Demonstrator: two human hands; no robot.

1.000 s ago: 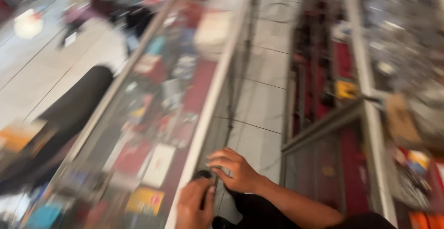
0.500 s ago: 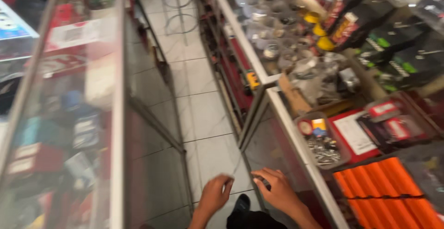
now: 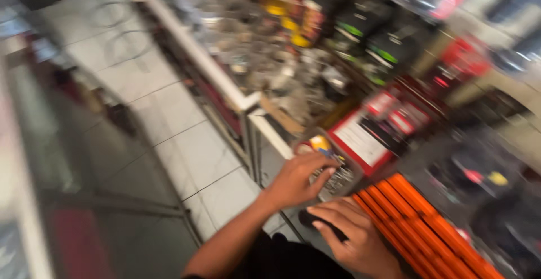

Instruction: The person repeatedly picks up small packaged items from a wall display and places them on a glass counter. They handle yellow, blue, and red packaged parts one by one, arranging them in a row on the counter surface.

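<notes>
Two hands work at the near table: our left hand [image 3: 297, 177] reaches, fingers curled, into a small tray of metal bits [image 3: 332, 175]; our right hand [image 3: 352, 234] grips a dark object [image 3: 315, 221]. Orange boxes [image 3: 428, 228] lie right, a red-framed white package [image 3: 363, 141] beyond.

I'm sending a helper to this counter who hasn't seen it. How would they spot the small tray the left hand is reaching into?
Start at the glass display counter right of the tiled aisle. On its top, beside the row of orange bars, sits a small tray of tiny metal parts, with the left hand over it. Unlike the red-framed white card next to it, it holds loose, shiny bits.
</notes>
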